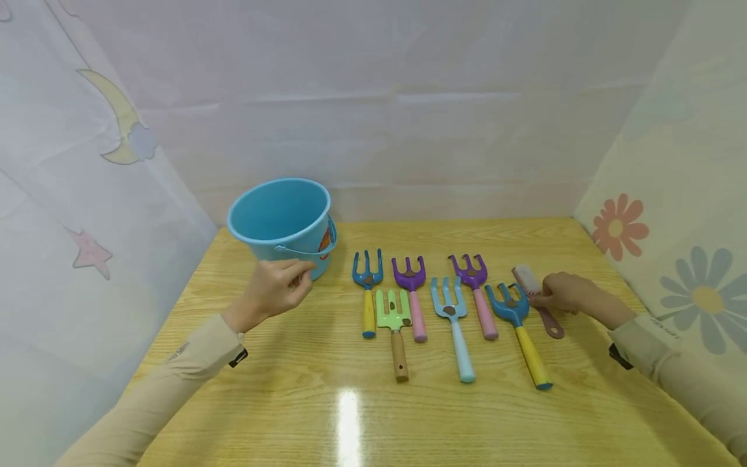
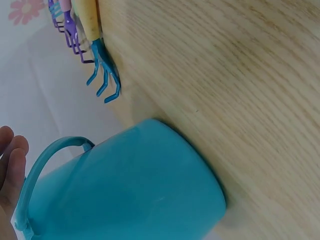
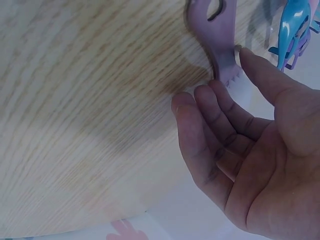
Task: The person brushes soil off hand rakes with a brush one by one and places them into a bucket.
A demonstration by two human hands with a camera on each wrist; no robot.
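Note:
My right hand pinches a mauve-handled scrubbing brush at its neck, thumb on one side and fingertips on the other. The brush's pale bristle end points away from me, its handle toward me on the table. To its left lies a hand fork with blue tines and a yellow handle. My left hand hovers loosely curled and holds nothing, in front of the light-blue bucket. In the left wrist view its fingers show beside the bucket's handle.
Several hand forks lie in a loose row on the wooden table: a light-blue one, a green one with a wooden handle, purple-and-pink ones and another blue-and-yellow one. Printed cloth walls the back and sides.

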